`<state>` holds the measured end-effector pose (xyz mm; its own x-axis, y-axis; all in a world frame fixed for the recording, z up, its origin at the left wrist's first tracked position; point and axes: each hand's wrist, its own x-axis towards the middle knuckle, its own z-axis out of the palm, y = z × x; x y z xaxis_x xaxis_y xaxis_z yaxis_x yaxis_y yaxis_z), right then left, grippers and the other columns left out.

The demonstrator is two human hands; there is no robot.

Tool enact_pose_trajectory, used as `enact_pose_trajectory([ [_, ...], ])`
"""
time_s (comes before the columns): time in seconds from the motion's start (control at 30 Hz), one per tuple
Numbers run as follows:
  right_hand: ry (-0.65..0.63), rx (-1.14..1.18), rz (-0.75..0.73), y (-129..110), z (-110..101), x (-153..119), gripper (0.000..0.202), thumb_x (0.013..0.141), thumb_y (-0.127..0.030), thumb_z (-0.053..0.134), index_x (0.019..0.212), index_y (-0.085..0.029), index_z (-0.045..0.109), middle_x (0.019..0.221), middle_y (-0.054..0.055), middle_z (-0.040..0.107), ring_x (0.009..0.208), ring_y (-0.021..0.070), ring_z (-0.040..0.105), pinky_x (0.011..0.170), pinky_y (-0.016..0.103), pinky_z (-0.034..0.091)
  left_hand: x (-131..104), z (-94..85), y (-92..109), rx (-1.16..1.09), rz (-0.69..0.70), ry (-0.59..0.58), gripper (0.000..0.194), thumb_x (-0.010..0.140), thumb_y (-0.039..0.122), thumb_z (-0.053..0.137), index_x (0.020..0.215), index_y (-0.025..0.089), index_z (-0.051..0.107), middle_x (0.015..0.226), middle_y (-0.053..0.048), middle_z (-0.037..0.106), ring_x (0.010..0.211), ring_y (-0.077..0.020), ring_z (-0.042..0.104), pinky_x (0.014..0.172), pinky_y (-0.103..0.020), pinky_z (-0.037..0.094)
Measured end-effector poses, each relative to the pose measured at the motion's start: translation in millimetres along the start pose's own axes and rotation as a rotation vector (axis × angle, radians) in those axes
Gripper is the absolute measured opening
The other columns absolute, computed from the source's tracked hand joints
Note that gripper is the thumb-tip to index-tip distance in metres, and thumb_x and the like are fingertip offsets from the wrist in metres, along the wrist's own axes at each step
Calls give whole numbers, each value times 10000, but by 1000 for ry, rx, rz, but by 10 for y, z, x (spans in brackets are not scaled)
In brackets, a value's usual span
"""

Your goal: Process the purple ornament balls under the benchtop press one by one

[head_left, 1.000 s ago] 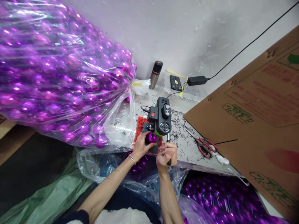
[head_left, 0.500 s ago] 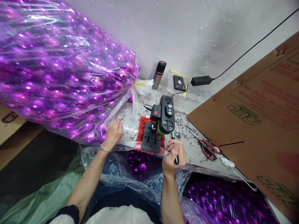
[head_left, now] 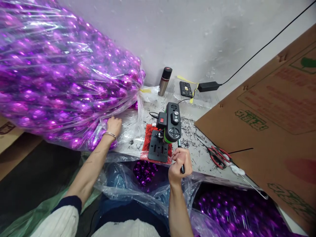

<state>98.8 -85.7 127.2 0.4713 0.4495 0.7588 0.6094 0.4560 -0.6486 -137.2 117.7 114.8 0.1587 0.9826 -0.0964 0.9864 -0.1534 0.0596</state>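
My right hand is wrapped round the black-tipped lever handle of a small bench press. This machine has a black top housing, a box with a red switch, and a slotted black base plate. Beneath it lies a red mat. My left hand, with a bracelet at the wrist, is by the lower edge of a big clear plastic bag full of shiny purple balls. Its fingers are curled down, the tips hidden; whatever they hold does not show.
Red-handled scissors lie right of the press, among black scraps. Behind stand a flask, a phone and a power adapter. A cardboard box fills the right side. More purple balls lie in plastic below the table edge.
My left hand has moved left and back, from the table beside the red mat to the bag's edge. My right hand stays on the lever; the whole view has shifted slightly.
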Motion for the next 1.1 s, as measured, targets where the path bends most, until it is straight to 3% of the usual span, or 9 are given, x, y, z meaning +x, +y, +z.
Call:
enact_pose_trajectory([
  [0.13, 2, 5, -7, 5, 10, -7, 391, 1062, -190, 438, 677, -220, 500, 659, -28, 540, 676, 126, 593, 632, 281, 433, 180, 4, -54, -2, 29, 112, 664, 898, 9, 428, 1548, 114, 513, 1488, -262, 602, 1361, -380, 597, 1095, -492, 514],
  [0.23, 14, 7, -2, 16, 19, -18, 387, 1061, -184, 439, 680, -221, 496, 662, -29, 537, 671, 122, 591, 614, 274, 423, 281, 34, -105, 12, -28, 192, 678, 894, 31, 420, 1570, 71, 454, 1476, -300, 593, 1345, -403, 607, 1085, -520, 508],
  [0.37, 20, 13, 13, 33, 26, -36, 380, 1059, -187, 438, 685, -226, 492, 667, -29, 537, 656, 123, 585, 583, 270, 411, 422, 78, -97, -23, -69, 138, 652, 917, 52, 418, 1568, 57, 452, 1465, -332, 578, 1292, -435, 638, 1011, -542, 538],
  [0.5, 12, -4, 21, 44, 19, -44, 375, 1059, -205, 437, 689, -230, 491, 675, -24, 545, 663, 132, 587, 597, 283, 420, 568, 10, -100, -81, -46, 108, 590, 971, 25, 407, 1556, 66, 472, 1478, -284, 588, 1344, -422, 601, 1083, -550, 490],
  [0.63, -6, -4, 2, 39, 7, -34, 375, 1059, -197, 433, 692, -228, 505, 670, -22, 544, 690, 139, 601, 629, 291, 435, 606, -139, -116, -200, -42, 101, 526, 947, 116, 625, 1469, 83, 566, 1375, -229, 683, 1368, -434, 581, 1143, -564, 449],
  [0.77, -8, 4, -30, 18, 1, -3, 372, 1052, -166, 451, 690, -219, 517, 664, -30, 544, 701, 128, 605, 661, 285, 447, 312, -182, 16, -661, -48, 60, 572, 876, 382, 801, 1384, 172, 640, 1294, -176, 735, 1254, -397, 678, 1084, -516, 530],
  [0.93, -15, 9, -5, -66, -4, 96, 370, 1052, -172, 462, 690, -219, 524, 667, -25, 556, 696, 131, 607, 657, 289, 452, -414, 22, 358, -1701, 17, -289, 550, 895, 446, 802, 1357, 180, 666, 1172, -143, 785, 897, -227, 782, 862, -376, 640],
  [1.0, -9, 3, 34, -123, 1, 160, 376, 1058, -206, 470, 686, -221, 520, 662, -25, 547, 680, 133, 594, 652, 295, 452, -664, 163, 518, -1897, -1, -349, 490, 858, 440, 846, 1249, 175, 714, 1156, -125, 796, 908, -207, 778, 834, -320, 642],
  [1.1, 4, -1, 100, -205, 15, 265, 395, 1067, -254, 476, 673, -227, 496, 635, -39, 497, 657, 126, 571, 643, 290, 441, -904, 427, 765, -1985, -24, -322, 530, 803, 473, 891, 1204, 181, 704, 1187, -105, 796, 1012, -218, 773, 887, -313, 638],
])
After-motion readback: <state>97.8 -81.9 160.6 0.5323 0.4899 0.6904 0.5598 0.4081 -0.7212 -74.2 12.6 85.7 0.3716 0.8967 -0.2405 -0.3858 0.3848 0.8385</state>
